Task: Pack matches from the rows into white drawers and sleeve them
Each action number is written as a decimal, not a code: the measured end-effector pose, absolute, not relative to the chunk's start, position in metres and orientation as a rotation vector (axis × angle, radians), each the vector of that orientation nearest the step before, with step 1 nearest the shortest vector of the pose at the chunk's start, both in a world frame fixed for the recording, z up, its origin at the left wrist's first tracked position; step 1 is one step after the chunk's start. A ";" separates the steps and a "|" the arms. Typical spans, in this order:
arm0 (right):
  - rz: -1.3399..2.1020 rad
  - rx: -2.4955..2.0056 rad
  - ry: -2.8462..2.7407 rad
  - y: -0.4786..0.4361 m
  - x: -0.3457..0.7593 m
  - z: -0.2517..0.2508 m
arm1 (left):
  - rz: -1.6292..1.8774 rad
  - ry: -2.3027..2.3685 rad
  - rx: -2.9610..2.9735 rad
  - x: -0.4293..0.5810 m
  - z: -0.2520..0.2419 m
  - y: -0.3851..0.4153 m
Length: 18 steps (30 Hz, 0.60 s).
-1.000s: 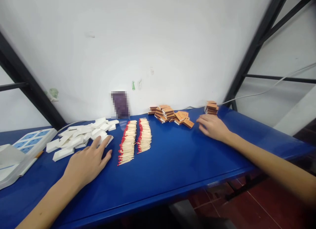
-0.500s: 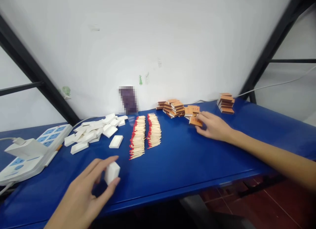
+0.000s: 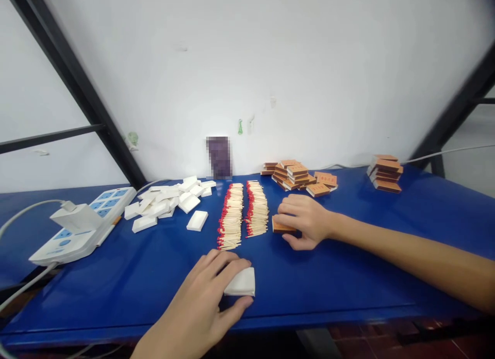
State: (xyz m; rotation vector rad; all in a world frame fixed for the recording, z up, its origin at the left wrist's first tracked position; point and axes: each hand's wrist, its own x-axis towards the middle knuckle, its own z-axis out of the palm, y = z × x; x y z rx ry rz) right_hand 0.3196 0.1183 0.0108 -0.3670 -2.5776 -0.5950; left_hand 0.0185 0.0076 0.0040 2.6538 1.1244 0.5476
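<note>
My left hand [image 3: 211, 292] grips a white box [image 3: 242, 282] between thumb and fingers, low over the front of the blue table [image 3: 340, 266]. Farther back, my right hand [image 3: 305, 221] has its fingers on an orange matchbox [image 3: 283, 224], just right of the matches. Two long rows of red-tipped matches, a left row [image 3: 232, 217] and a right row [image 3: 257, 209], lie side by side. A single white box [image 3: 197, 221] lies left of them, near a heap of white boxes [image 3: 160, 200].
Orange matchboxes are piled [image 3: 297, 173] by the wall, and a separate stack [image 3: 385, 173] stands at the right. A white power strip [image 3: 83, 235] with a plug and cables lies at the left. A blurred purple object [image 3: 220, 158] leans on the wall.
My left hand has moved right with the white box, which is now tilted flatter. My right hand has drawn an orange matchbox from the pile toward the matches. The camera view has shifted.
</note>
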 end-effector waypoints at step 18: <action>-0.441 -0.537 -2.550 0.104 0.259 0.002 | 0.726 0.613 2.927 -0.005 0.047 0.133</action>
